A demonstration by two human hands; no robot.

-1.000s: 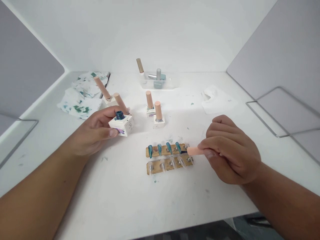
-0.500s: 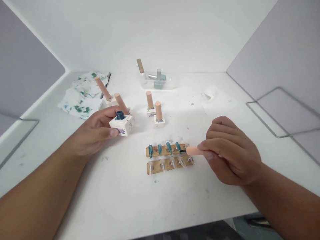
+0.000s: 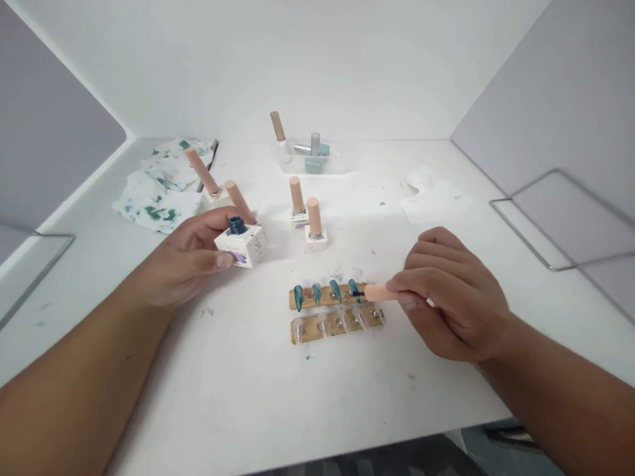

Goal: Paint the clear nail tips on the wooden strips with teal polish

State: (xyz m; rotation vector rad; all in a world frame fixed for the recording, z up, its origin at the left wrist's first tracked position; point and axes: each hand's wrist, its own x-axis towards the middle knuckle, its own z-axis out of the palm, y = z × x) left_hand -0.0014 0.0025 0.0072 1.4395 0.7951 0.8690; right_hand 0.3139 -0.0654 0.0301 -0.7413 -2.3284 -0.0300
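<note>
My left hand (image 3: pixel 198 254) is closed round an uncapped white square nail polish bottle (image 3: pixel 243 246), its neck smeared dark teal. Between thumb and fingers of my right hand (image 3: pixel 446 294) is a nail polish brush (image 3: pixel 380 292) with a peach cap handle. The dark bristles touch or nearly touch a teal false nail (image 3: pixel 354 289) on the far wooden strip (image 3: pixel 325 294). Several teal-coated nails sit along that strip; its right end is partly hidden by the brush. On the near wooden strip (image 3: pixel 312 328) are several clear false nails (image 3: pixel 342 320).
Two peach-capped polish bottles (image 3: pixel 315 225) stand behind the strips; two more (image 3: pixel 241 201) are behind my left hand. A clear plastic tray (image 3: pixel 340 162) holds small bottles at the back. Stained tissues (image 3: pixel 153 198) lie left, a white tissue (image 3: pixel 419 192) right. Wire stands (image 3: pixel 550 270) flank the table.
My right hand has shifted slightly left and up, carrying the brush tip farther onto the teal nail. My left hand keeps holding the bottle, almost unmoved.
</note>
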